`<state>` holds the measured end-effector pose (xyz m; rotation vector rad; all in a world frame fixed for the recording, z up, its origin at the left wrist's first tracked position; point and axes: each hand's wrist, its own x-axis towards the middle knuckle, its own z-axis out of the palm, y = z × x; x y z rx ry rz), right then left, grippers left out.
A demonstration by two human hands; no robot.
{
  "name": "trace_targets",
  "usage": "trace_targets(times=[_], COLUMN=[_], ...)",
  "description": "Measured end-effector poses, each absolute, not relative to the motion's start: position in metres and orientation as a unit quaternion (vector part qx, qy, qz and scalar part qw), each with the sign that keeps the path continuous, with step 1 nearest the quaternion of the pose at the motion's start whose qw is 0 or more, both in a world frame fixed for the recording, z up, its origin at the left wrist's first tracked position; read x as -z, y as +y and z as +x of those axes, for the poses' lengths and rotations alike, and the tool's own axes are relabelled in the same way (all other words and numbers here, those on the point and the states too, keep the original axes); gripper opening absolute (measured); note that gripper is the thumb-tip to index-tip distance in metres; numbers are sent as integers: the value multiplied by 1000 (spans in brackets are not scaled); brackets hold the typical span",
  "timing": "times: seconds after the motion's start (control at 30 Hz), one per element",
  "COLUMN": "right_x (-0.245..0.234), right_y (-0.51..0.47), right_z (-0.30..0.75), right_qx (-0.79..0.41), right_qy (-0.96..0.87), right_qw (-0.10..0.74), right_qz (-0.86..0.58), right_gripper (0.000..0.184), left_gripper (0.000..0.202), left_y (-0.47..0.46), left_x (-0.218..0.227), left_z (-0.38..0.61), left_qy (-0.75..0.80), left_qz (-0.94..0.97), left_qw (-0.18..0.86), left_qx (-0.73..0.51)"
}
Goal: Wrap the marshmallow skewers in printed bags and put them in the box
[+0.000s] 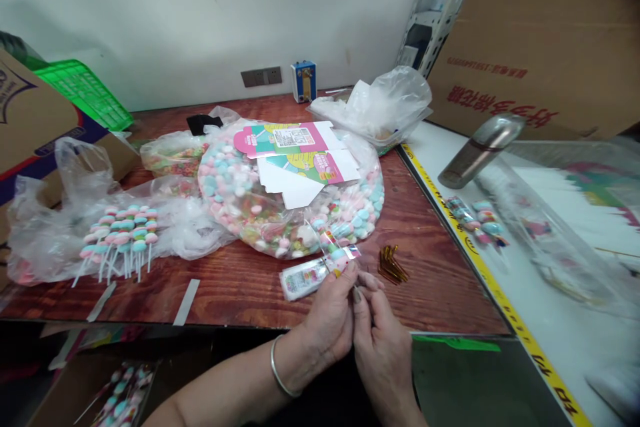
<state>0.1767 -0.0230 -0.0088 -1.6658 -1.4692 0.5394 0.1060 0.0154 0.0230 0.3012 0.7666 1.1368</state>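
My left hand (327, 320) and my right hand (380, 340) meet at the table's front edge, fingers pinched together. Between them they hold a small clear packet of pastel candy (313, 273) by its neck; the packet lies out to the left on the wood. A silver bangle sits on my left wrist. Just right of my fingers lies a small pile of gold twist ties (391, 264). Behind the packet sits a big clear bag of pastel candies (280, 207) with flat printed cartons (295, 153) on top. To the left, candy skewers on white sticks (123, 233) rest on crumpled plastic.
Cardboard boxes (30, 120) and a green crate (83, 90) stand at the left. A plastic bag (380, 107) lies at the back. On the right is a white surface with a yellow-edged strip (500, 293), packed candy (475, 217), a metal handle (480, 147) and a large carton (530, 40).
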Motion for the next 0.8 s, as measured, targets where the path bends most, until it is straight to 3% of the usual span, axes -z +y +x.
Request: trace_targets(times=[0.2, 0.33, 0.5, 0.8], right_x=[5, 13, 21, 17], right_y=[-21, -20, -15, -17], right_z=[170, 170, 184, 176], right_qx=[-257, -159, -42, 37], right_qy=[-538, -581, -640, -708], right_qw=[432, 433, 436, 412], right_qz=[-677, -671, -632, -572], right_gripper=[35, 45, 35, 33], left_gripper=[33, 37, 34, 30], left_y=[6, 4, 6, 19], left_x=[-14, -10, -23, -18], left_z=[107, 104, 93, 79], left_qy=[384, 379, 355, 453], left_qz=[244, 246, 260, 195], left_qw=[709, 724, 749, 702], left_qx=[-538, -521, -494, -513])
